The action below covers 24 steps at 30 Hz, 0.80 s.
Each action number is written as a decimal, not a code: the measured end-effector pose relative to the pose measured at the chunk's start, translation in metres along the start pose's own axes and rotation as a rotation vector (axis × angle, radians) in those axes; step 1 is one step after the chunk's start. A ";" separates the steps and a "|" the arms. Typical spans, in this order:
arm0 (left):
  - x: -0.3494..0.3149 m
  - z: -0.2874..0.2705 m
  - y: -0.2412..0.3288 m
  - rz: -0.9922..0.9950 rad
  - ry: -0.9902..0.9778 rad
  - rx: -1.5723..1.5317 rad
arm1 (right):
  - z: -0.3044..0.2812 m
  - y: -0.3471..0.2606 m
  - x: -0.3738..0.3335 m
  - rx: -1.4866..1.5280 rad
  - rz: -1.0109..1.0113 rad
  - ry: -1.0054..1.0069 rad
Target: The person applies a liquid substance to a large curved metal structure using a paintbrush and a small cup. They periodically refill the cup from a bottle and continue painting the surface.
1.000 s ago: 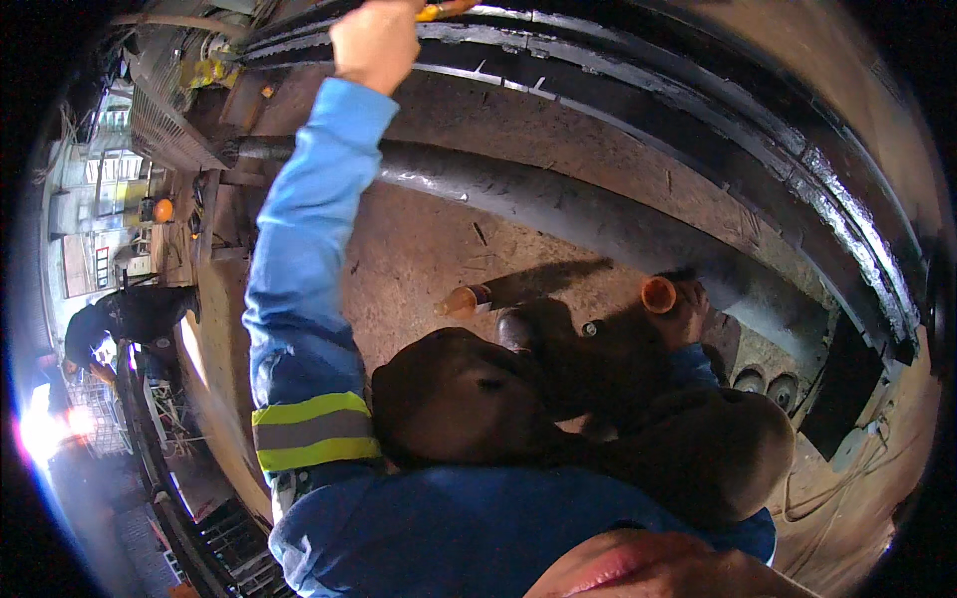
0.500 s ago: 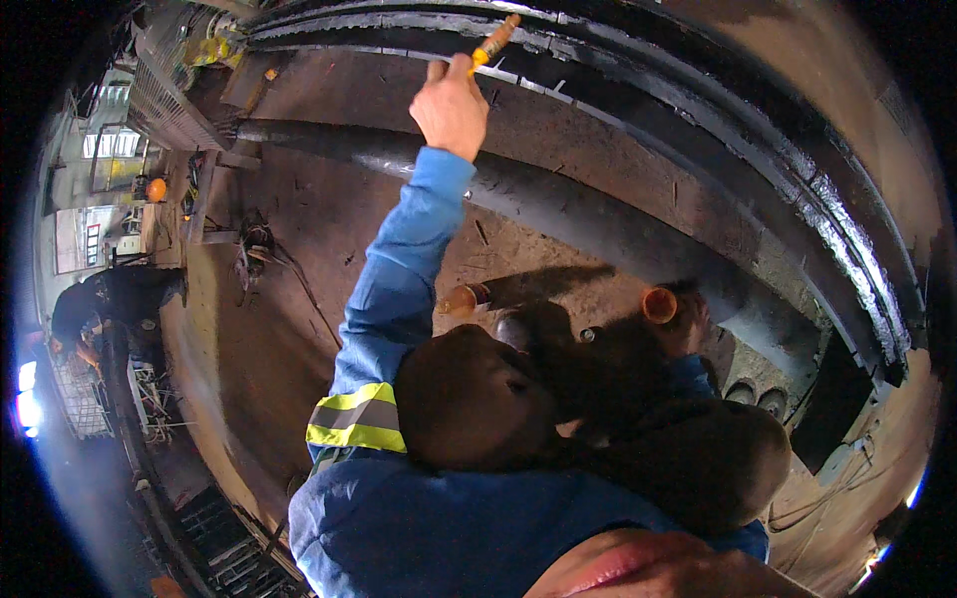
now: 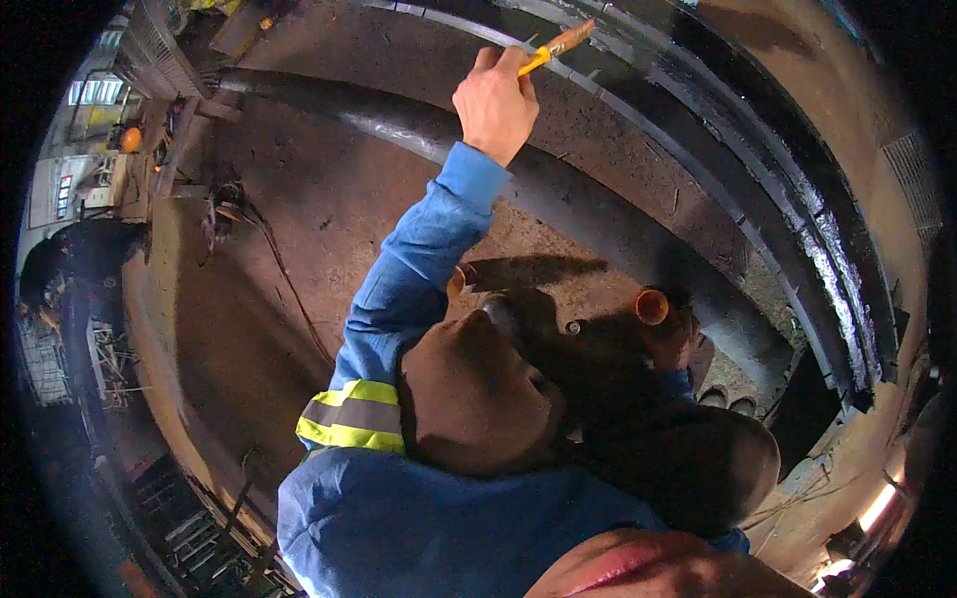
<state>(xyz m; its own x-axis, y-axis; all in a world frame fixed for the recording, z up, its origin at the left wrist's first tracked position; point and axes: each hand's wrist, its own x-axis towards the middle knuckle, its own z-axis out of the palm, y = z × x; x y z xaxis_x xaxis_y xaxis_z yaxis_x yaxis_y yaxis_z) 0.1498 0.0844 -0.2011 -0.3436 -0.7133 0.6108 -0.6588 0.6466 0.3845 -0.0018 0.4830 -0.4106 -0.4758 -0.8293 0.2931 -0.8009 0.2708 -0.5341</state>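
Stretched out ahead, my left hand is closed around the yellow handle of a paintbrush. Its brown bristle end points to the right, over a long dark steel beam; whether the bristles touch it I cannot tell. Low on the right and deep in shadow, my right hand is by an orange cup with its round mouth facing up; the fingers seem wrapped around its side. Glossy, bright streaks run along the beam's right-hand part.
A thick dark pipe lies on the ground between me and the beam. Close to my knees are a partly hidden orange-tinted bottle and a small round thing. Far left, another person bends over metal rods; cables trail on the ground.
My left hand has moved right with the paintbrush along the beam. The whole view has shifted a little. The orange cup stays by my right hand.
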 end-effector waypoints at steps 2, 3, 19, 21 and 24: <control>0.006 -0.004 -0.011 0.026 0.099 -0.090 | -0.005 0.002 -0.003 -0.017 0.001 -0.016; 0.013 0.001 -0.022 0.069 0.144 -0.097 | -0.007 0.003 -0.005 -0.023 -0.004 -0.022; 0.005 0.010 -0.052 -0.308 0.198 -0.199 | -0.126 0.018 0.044 -0.206 -0.094 -0.278; 0.004 0.010 -0.051 -0.285 0.209 -0.227 | -0.135 0.005 0.064 -0.170 -0.225 -0.277; 0.005 0.018 -0.037 -0.251 0.192 -0.289 | -0.151 0.009 0.080 -0.268 -0.344 -0.331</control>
<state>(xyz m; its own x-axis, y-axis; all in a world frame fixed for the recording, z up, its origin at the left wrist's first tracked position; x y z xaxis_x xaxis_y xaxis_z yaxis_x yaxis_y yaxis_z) 0.1610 0.0522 -0.2250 -0.0473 -0.8125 0.5810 -0.4817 0.5282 0.6993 -0.1017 0.4928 -0.2723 -0.0646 -0.9898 0.1267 -0.9752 0.0357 -0.2183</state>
